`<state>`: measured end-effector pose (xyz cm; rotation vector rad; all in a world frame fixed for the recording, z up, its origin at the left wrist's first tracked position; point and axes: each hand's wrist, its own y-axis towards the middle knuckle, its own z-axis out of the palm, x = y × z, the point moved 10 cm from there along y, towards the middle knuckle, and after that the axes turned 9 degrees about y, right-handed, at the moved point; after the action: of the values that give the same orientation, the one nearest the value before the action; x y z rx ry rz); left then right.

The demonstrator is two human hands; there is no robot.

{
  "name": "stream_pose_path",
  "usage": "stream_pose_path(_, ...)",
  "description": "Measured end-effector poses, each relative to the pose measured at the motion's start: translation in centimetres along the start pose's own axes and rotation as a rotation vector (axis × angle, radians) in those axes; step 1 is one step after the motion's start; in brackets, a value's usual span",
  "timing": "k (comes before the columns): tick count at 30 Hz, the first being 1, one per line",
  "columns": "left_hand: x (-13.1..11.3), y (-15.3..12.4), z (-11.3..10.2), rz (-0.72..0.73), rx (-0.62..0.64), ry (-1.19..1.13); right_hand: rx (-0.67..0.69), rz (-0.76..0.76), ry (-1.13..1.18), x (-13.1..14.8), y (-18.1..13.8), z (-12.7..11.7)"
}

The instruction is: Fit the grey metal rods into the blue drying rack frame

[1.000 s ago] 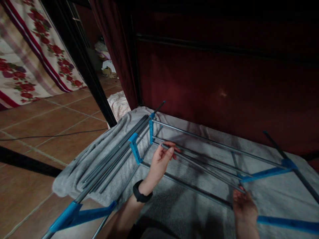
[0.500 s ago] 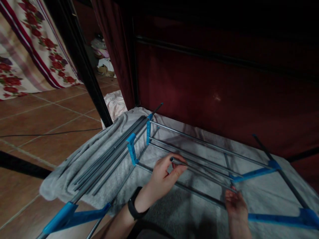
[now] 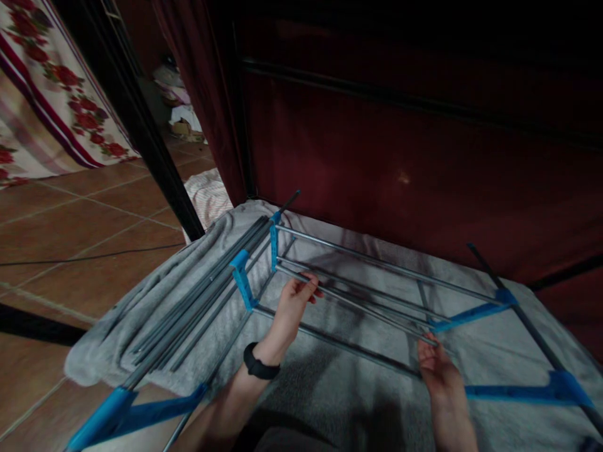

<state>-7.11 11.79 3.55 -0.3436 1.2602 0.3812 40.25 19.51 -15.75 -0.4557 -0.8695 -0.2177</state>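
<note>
Head view is showing the left hand (image 3: 299, 298) pinching a thin grey rod (image 3: 377, 314) between thumb and fingertips, while the right hand (image 3: 438, 370), palm turned up, is closing its fingertips around the rod's right end. Half a second ago the rod's left end was pointing toward the camera, lower and nearer; now the left hand is holding it farther up and left, closer to the blue brackets (image 3: 242, 279). Whether that end is touching a bracket cannot be told. The right hand is keeping its hold.

The rod is lying slantwise above the grey blanket (image 3: 509, 351), between the long bars of a metal rack (image 3: 348, 346). A bundle of rods (image 3: 202, 285) is resting to the left. Farther out, dark red fabric (image 3: 377, 157) is hanging behind, a black post (image 3: 136, 125) is leaning across the tiled floor (image 3: 122, 226), and a floral cloth (image 3: 61, 100) is hanging beyond.
</note>
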Motion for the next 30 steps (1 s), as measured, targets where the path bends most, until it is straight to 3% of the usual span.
stream_pose_path(2,2.8,0.6,-0.7,-0.129,-0.024,-0.053,-0.072,0.045,0.024,-0.2,-0.6,-0.1)
stream_pose_path(5,6.6,1.2,-1.8,-0.287,-0.073,-0.112,-0.049,0.071,0.051,-0.1,-1.3,0.8)
stream_pose_path(11,11.1,1.4,-2.3,-0.476,-0.129,-0.235,-0.013,0.114,0.088,-1.4,-2.4,3.0)
stream_pose_path(19,14.0,1.1,-1.3,-0.575,-0.090,-0.292,0.073,0.201,0.195,-5.2,-5.6,7.7)
stream_pose_path(25,14.7,1.8,-3.0,-0.575,-0.185,-0.273,0.034,0.199,0.277,-4.0,-4.8,7.1)
stream_pose_path(30,15.3,2.5,-3.2,-0.557,-0.224,-0.249,-0.045,0.207,0.356,-3.7,-3.1,6.4)
